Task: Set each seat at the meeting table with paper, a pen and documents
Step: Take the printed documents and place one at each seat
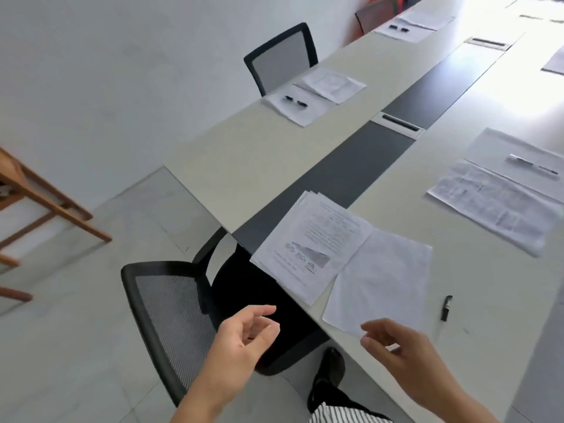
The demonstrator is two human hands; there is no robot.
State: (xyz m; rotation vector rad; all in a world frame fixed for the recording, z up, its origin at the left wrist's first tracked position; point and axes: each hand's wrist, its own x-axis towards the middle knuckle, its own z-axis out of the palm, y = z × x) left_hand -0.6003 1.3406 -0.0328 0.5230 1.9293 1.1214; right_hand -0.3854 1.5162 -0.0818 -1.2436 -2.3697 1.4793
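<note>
Left grip (244, 337): fingers loosely curled, holding nothing, in the air above the near chair's seat.
Right grip (396, 346): fingers loosely curled and empty, over the counter's near edge at the corner of the blank sheet; whether it touches the paper cannot be told.
Counter (244, 166): one long cream top with a dark grey strip down its middle.
Near setting: one fanned stack of printed documents (311, 248) overhanging the counter's end, one blank sheet (381, 285) just beside it to the right and partly under it, and one near pen (446, 308) lying on bare counter, right of the sheet and apart from it.
Left-side setting: one sheet with a pen (296, 101) on it and one printed page (334, 83) overlapping its far edge.
Far left setting: the same trio, one pen on a sheet (399, 29), small and washed out.
Right-side setting: one pen on a plain sheet (532, 166), one printed page (494, 206) alongside.
Pens counted: four.
Black mesh chairs: two, the near chair (171, 315) at the counter's end and the far chair (280, 59) at the left side.
Wooden furniture (45, 203): one piece at the left edge.
</note>
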